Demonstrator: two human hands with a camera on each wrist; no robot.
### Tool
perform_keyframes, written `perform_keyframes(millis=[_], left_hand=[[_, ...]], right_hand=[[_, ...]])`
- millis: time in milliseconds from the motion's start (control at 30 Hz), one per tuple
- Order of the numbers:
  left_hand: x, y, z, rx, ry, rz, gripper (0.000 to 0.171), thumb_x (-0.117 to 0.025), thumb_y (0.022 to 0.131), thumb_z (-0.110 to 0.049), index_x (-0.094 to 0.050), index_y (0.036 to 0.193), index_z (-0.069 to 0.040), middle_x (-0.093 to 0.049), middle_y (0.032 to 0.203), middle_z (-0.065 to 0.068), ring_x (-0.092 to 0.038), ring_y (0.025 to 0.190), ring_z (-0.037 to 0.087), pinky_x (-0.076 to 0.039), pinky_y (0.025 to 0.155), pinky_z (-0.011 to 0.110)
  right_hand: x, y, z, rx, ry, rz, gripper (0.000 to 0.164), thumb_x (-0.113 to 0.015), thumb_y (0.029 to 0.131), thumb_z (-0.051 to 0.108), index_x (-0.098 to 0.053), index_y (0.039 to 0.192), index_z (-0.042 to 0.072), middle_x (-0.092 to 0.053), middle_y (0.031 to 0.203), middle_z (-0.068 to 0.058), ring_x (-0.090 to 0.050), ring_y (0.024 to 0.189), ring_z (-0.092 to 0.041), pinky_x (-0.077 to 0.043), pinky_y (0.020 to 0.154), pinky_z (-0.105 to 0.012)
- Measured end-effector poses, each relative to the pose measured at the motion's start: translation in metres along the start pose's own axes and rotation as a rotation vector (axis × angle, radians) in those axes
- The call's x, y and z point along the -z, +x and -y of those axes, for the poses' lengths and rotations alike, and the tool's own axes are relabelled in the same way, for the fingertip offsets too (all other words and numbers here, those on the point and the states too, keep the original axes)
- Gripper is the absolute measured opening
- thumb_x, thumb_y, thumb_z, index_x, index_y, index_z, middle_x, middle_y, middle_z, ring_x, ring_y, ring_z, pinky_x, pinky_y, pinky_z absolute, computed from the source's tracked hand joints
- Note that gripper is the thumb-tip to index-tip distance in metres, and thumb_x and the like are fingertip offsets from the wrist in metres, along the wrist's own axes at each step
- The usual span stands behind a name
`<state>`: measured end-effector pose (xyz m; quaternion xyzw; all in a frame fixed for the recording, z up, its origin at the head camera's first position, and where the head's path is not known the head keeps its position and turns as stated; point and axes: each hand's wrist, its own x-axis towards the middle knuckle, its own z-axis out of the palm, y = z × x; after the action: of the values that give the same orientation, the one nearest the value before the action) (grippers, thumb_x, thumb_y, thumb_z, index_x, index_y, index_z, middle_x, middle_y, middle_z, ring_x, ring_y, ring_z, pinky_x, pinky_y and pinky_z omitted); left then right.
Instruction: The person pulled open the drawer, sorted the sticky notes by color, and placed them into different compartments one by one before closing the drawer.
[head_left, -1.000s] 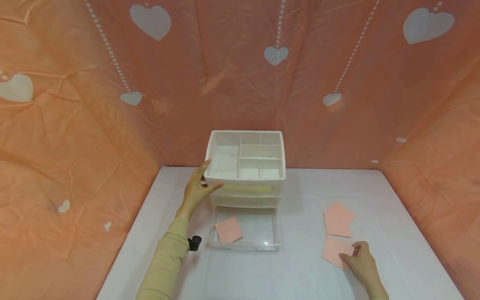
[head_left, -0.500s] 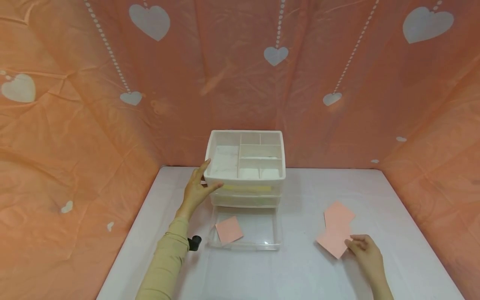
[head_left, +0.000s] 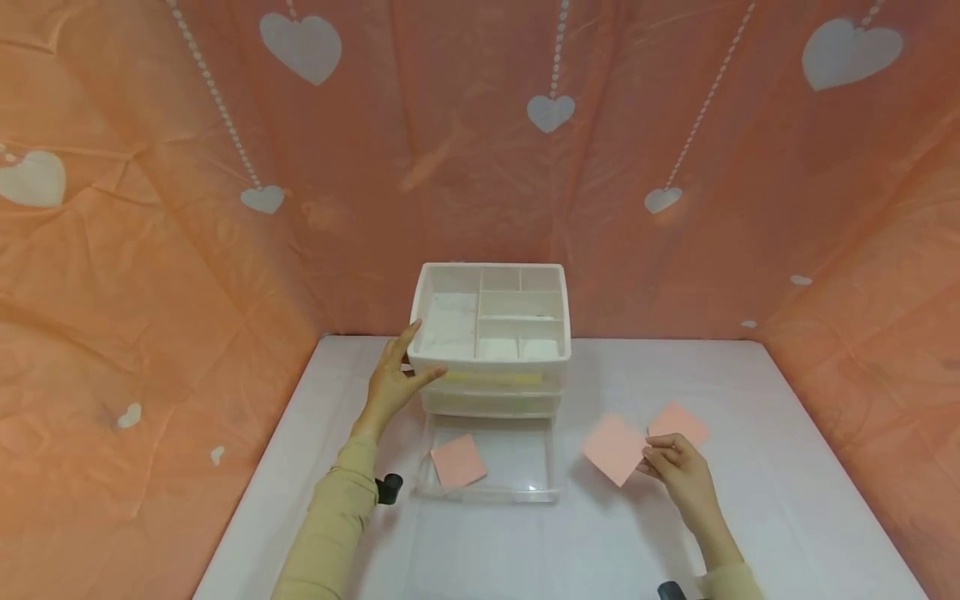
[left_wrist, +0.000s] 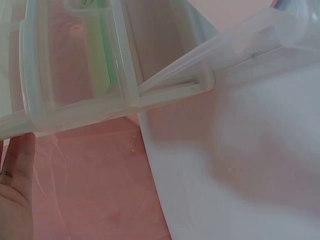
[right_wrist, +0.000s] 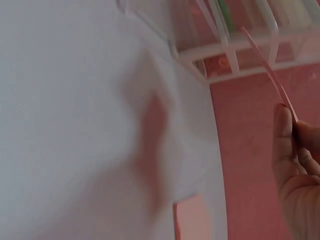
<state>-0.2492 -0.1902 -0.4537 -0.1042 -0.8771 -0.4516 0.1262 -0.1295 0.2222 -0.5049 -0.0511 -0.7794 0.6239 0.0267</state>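
A white desktop drawer unit (head_left: 491, 364) stands at the back centre, its clear bottom drawer (head_left: 517, 497) pulled out. One pink sticky note pad (head_left: 458, 462) lies in that drawer, on its left. My left hand (head_left: 392, 385) rests against the unit's front left corner, thumb on the front and straight fingers along the side. Between thumb and fingers, my right hand (head_left: 684, 479) pinches a second pink sticky note pad (head_left: 613, 450), raised over the table right of the drawer; it is edge-on in the right wrist view. Behind that hand lies another pink pad (head_left: 680, 423), partly covered.
The unit's top tray (head_left: 450, 321) is split into several compartments. Yellow and green things show through the closed upper drawers (head_left: 491, 404). A white cloth covers the table (head_left: 480, 554); orange-pink curtains (head_left: 480, 200) with hearts enclose the back and sides.
My right hand has lifted one pink sticky note pad off the table and carried it left towards the drawer. The left hand stays on the unit.
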Motion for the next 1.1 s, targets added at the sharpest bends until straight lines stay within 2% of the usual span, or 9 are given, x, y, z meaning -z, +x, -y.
perform_keyframes(millis=[333,567,733,867,967,1100], left_hand=[[-0.002,0.000,0.000,-0.012,0.009,-0.022,0.086,-0.078,0.074,-0.036,-0.028,0.144,-0.042,-0.047,0.110,0.012,-0.050,0.089,0.022,-0.056,0.079,0.040],[-0.001,-0.001,0.000,-0.007,0.009,-0.016,0.086,-0.078,0.074,-0.036,-0.028,0.144,-0.042,-0.048,0.110,0.012,-0.051,0.091,0.022,-0.056,0.080,0.039],[-0.002,0.000,0.000,0.007,0.008,-0.012,0.086,-0.078,0.074,-0.036,-0.028,0.144,-0.042,-0.048,0.112,0.012,-0.052,0.092,0.023,-0.055,0.081,0.039],[-0.002,0.001,-0.001,0.013,0.011,-0.014,0.087,-0.078,0.073,-0.035,-0.028,0.144,-0.042,-0.048,0.113,0.012,-0.052,0.093,0.023,-0.055,0.081,0.039],[-0.002,0.001,0.000,0.016,0.007,-0.015,0.087,-0.078,0.073,-0.035,-0.028,0.144,-0.042,-0.047,0.112,0.012,-0.052,0.093,0.023,-0.055,0.081,0.039],[-0.001,0.000,0.000,0.021,-0.015,-0.010,0.087,-0.078,0.073,-0.034,-0.028,0.143,-0.043,-0.047,0.112,0.011,-0.052,0.093,0.022,-0.055,0.082,0.040]], right_hand=[[-0.063,0.026,0.013,0.028,-0.002,0.111,0.021,-0.057,0.091,0.005,-0.054,0.108,-0.007,-0.067,0.094,-0.019,-0.065,0.073,-0.004,-0.056,0.074,-0.021],[-0.104,0.039,0.020,0.073,-0.056,0.142,0.016,-0.061,0.089,0.007,-0.058,0.101,-0.003,-0.069,0.091,-0.020,-0.068,0.073,-0.013,-0.057,0.072,-0.025],[-0.128,0.044,0.019,0.081,-0.028,0.182,0.016,-0.061,0.088,0.004,-0.058,0.100,-0.006,-0.068,0.091,-0.023,-0.069,0.077,-0.023,-0.057,0.071,-0.030],[-0.144,0.046,0.015,0.109,-0.087,0.222,0.014,-0.061,0.088,0.005,-0.059,0.098,-0.004,-0.069,0.088,-0.022,-0.068,0.078,-0.031,-0.057,0.069,-0.031],[-0.154,0.048,0.013,0.145,-0.150,0.259,0.012,-0.062,0.088,0.006,-0.059,0.095,-0.002,-0.070,0.086,-0.020,-0.068,0.076,-0.032,-0.057,0.066,-0.028],[-0.163,0.052,0.010,0.165,-0.180,0.298,0.010,-0.061,0.088,0.007,-0.060,0.093,-0.002,-0.070,0.084,-0.020,-0.067,0.073,-0.027,-0.055,0.062,-0.024]])
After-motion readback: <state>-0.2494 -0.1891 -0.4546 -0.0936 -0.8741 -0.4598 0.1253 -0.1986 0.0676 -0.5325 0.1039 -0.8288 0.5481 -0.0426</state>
